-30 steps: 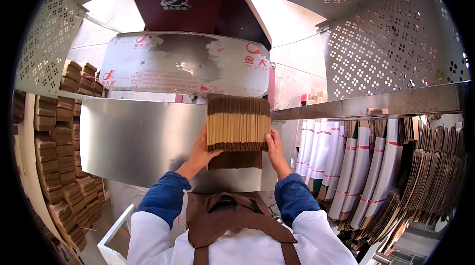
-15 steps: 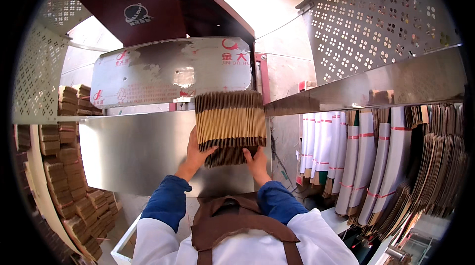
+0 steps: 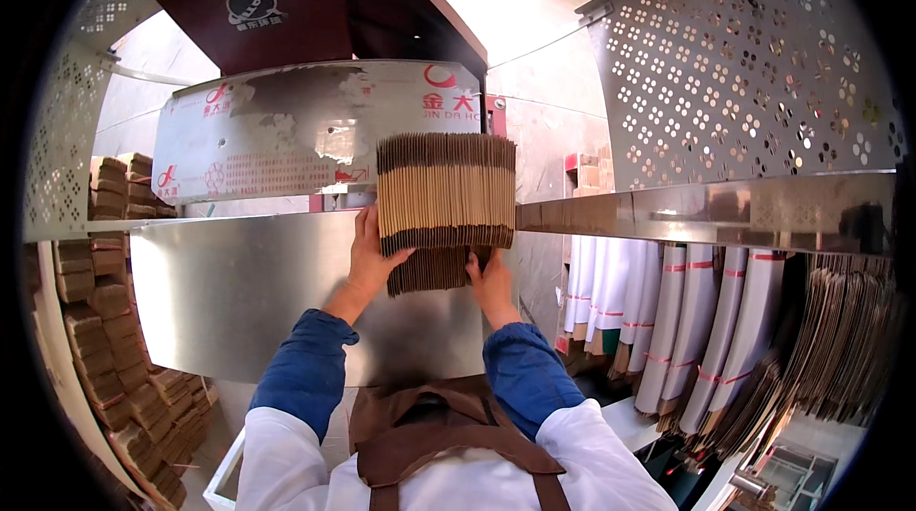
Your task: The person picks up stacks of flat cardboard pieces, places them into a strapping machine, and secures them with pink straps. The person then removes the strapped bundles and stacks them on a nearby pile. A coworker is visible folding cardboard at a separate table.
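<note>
Head view: our left grip (image 3: 370, 258) and right grip (image 3: 492, 282) are clasping a ridged cardboard bundle (image 3: 446, 198), tan between dark-brown bands.

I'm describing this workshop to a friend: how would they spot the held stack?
Find the shiny metal surface. Toward its right end, the left hand and right hand hold a brown stack. Unlike the brown piles at far left, only this one is held, its pale tan band between darker edges.
</note>
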{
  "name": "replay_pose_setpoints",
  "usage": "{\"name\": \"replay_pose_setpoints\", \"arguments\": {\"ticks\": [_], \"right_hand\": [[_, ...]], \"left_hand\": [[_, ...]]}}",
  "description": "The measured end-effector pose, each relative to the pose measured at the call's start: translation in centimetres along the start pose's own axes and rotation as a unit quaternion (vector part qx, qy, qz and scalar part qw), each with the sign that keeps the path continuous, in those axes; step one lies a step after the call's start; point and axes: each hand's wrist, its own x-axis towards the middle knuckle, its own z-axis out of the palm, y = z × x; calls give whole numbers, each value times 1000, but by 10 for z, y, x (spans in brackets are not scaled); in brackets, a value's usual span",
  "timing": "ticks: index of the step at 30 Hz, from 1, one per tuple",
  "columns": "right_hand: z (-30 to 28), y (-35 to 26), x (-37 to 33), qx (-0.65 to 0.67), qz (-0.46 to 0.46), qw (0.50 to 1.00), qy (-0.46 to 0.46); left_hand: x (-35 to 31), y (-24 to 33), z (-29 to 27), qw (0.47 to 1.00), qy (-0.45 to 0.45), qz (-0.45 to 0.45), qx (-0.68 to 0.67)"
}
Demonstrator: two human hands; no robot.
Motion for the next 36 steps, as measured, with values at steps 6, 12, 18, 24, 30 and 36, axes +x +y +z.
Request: {"name": "replay_pose_setpoints", "arguments": {"ticks": [6,12,18,24,30,36], "right_hand": [[-5,-12,17,-36,54,997,-40],[-1,-15,23,-11,64,997,-28],[4,-1,17,43,9,999,-6],[-4,-9,18,37,-17,999,-28],[-3,-2,17,6,-22,999,-37],[3,8,20,16,-32,999,-17]], "left_hand": [[12,-4,4,1000,28,14,5],[14,5,11,993,43,-27,-109],[12,-5,10,998,44,3,-40],[14,-6,8,999,-3,-10,-44],[14,-2,9,1000,-2,-10,-23],[15,-1,15,999,9,-22,-46]]}}
